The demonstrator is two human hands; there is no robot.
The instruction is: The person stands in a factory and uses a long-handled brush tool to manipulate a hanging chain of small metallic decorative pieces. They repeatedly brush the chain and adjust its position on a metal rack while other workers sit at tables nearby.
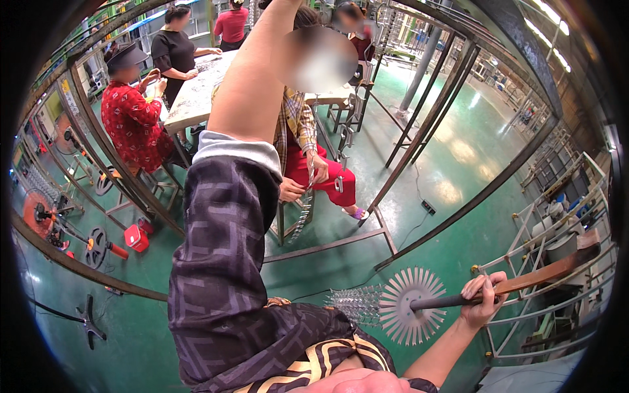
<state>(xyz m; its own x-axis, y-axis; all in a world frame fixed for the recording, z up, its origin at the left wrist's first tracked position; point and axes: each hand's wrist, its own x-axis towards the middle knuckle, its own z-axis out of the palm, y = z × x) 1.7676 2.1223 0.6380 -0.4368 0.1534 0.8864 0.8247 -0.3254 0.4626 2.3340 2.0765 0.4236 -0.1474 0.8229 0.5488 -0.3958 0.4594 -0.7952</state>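
Observation:
My right hand [485, 298], at the lower right, has its fingers wrapped round a dark grey rod [442, 302]. On the rod's inner end sits a round, pale metal disc [413, 321] with slots cut all round its rim. Beyond the disc, a cluster of small shiny metal pieces [355, 304] trails to the left; how they are attached is not clear. A brown bar [540, 274] runs outward from beside my fist. Stretched upward across the middle is my left arm [246, 85] in a dark patterned sleeve; its hand lies beyond the top edge.
Behind my left arm a seated person in red trousers [337, 187] handles a strand of metal pieces [303, 216]. Other people work round a table [187, 118]. Dark metal frame bars [432, 239] surround me. A white pipe rack [517, 321] stands right; a red bucket [136, 238] sits left.

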